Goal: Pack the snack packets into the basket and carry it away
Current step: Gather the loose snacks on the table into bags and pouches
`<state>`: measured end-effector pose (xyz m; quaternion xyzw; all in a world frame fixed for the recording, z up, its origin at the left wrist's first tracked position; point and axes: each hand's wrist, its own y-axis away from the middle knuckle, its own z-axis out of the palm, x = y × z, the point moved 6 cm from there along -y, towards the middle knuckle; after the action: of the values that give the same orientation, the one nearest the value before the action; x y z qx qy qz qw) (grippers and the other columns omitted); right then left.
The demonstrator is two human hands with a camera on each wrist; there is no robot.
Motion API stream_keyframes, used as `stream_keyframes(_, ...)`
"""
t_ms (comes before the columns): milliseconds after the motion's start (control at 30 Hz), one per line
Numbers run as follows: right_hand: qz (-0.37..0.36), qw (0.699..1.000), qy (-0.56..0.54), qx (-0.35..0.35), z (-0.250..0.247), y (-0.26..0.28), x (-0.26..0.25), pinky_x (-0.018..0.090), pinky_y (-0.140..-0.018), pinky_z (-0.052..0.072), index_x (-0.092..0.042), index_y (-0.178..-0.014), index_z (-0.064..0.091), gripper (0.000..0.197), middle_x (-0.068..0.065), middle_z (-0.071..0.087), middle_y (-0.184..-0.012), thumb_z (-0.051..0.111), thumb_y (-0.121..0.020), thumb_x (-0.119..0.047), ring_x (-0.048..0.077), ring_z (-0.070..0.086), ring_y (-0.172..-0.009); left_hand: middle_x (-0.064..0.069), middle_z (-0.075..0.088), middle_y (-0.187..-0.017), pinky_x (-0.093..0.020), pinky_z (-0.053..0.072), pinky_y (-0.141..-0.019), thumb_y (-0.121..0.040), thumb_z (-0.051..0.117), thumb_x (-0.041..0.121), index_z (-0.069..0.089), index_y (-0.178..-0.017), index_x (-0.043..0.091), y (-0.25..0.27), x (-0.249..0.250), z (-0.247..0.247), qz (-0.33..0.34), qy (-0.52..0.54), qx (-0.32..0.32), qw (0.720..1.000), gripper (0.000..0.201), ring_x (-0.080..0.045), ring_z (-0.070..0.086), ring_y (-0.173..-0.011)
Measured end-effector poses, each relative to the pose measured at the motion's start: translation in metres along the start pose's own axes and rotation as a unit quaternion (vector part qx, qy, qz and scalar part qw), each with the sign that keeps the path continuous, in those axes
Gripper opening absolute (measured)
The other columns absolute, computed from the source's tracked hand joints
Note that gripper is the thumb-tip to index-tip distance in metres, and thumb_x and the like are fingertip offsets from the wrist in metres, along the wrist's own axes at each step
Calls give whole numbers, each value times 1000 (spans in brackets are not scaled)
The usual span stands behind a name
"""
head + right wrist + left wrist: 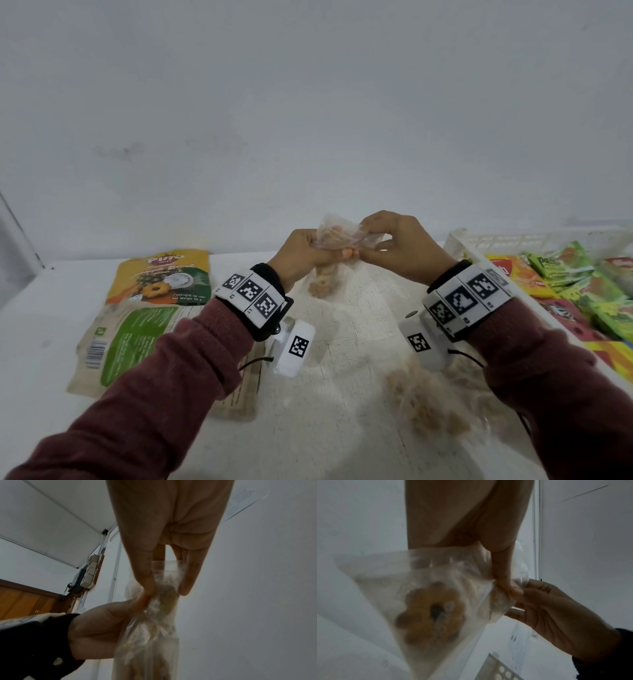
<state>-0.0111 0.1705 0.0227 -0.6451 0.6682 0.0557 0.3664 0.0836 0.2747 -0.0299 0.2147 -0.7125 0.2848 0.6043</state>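
Note:
A clear plastic bag of biscuits (334,240) hangs above the white table (342,428), held between both hands. My left hand (305,255) grips its bunched neck from the left, and my right hand (397,246) pinches the bag's top from the right. In the left wrist view a flower-shaped biscuit shows through the clear bag (428,609). The right wrist view shows my thumb and finger pinching the twisted bag (159,615). A white slotted basket (513,241) stands at the right, with several colourful snack packets (582,291) inside.
A yellow-green pineapple biscuit pouch (161,275) and a beige pouch with a green label (130,346) lie on the table at the left. More clear bags of biscuits (428,401) lie on the table near the front right. A white wall stands behind.

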Motion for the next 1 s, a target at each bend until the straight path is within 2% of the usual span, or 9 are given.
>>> stream_keyframes(133,-12,999,22,23,-3,-2,-3,16,-85,47,-11,-101,71,19,-2,58,-96,66,-83,-12,12,56,-89,-15,66,-82,-36,43,-78,-81,67,6,72,-71,16,2,3,-5,29,3,27,999,15,-28,55,-81)
stream_keyframes(233,-12,997,29,68,-7,-3,-4,2,-68,38,-9,-102,71,21,-1,57,-90,67,-82,-12,7,52,-77,-23,60,-88,-32,44,-73,-82,65,7,67,-86,-2,3,6,-2,44,-20,17,999,10,-29,53,-80)
stream_keyframes(367,-35,993,38,109,-10,-4,-7,6,-66,39,-8,-95,74,16,4,60,-83,68,-81,-9,3,50,-68,-6,67,-90,-20,51,-73,-72,72,-2,64,-104,1,5,8,4,58,-39,-18,997,32,-10,65,-81)
stream_keyframes(433,-40,992,36,117,-10,-3,-8,22,-70,46,-10,-93,74,14,4,60,-81,69,-81,-10,12,53,-70,6,70,-86,-16,53,-72,-72,70,-8,63,-105,0,6,10,4,71,-22,-16,997,35,-2,67,-78)
stream_keyframes(533,-32,992,32,120,-11,-1,-6,37,-72,51,-14,-92,75,12,4,64,-83,68,-82,-16,18,58,-74,1,71,-87,-23,56,-76,-72,70,-8,64,-102,-2,6,11,1,88,-28,1,996,31,-12,68,-81)
stream_keyframes(733,-4,993,-10,114,-10,4,-5,42,-75,53,-14,-92,73,12,-5,65,-79,68,-82,-16,25,64,-76,-16,68,-106,-37,53,-86,-68,76,-3,63,-108,3,9,12,5,91,-33,-30,995,42,-27,66,-97)
stream_keyframes(800,7,995,-32,96,-11,3,-4,37,-69,55,-14,-87,74,9,0,70,-76,69,-80,-15,26,67,-70,-8,70,-104,-31,52,-87,-67,77,4,65,-110,12,10,12,8,87,-28,-52,994,45,-20,66,-98)
stream_keyframes(900,13,996,-37,74,-10,1,-2,11,-55,43,-14,-83,74,7,1,71,-78,72,-77,-11,0,61,-58,13,70,-77,-7,48,-70,-78,71,9,68,-100,13,13,14,11,79,-27,-53,995,23,4,64,-75)
stream_keyframes(1000,15,998,-49,44,-8,1,-2,7,-58,40,-20,-79,70,11,-4,69,-79,75,-74,-11,-3,59,-65,10,70,-80,-13,50,-74,-85,62,10,68,-97,8,12,12,8,80,-19,-35,996,14,0,65,-77)
